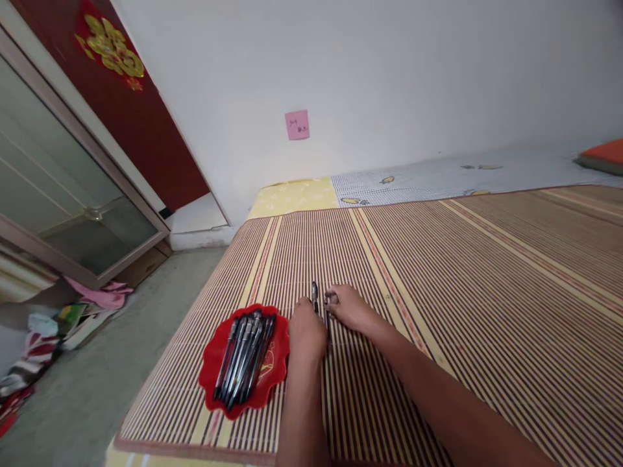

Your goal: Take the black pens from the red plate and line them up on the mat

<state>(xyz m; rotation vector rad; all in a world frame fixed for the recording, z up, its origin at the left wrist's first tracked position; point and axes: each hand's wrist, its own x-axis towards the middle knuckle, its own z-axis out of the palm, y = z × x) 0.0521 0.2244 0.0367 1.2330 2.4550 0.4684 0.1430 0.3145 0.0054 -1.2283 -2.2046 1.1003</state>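
Note:
My left hand [307, 324] is closed on a black-capped pen [314, 290], whose upper end sticks out beyond the fingers; the lower part is hidden by the hand. Just to its right, my right hand [348, 306] pinches the upper end of a second dark, slender pen [328, 327]. This pen's body runs down beside my left hand, and much of it is covered. Left of my left hand, a red scalloped plate [210, 370] carries a bundle of several clear-barrelled pens with black caps [246, 357], lying side by side.
A striped bamboo mat [399, 279] covers the bed, with patterned cloth [413, 181] along the wall. A pink note [296, 124] is stuck to the wall. Left of the bed lie the grey floor [165, 305], a glass-panelled door [73, 188] and clothes [41, 340].

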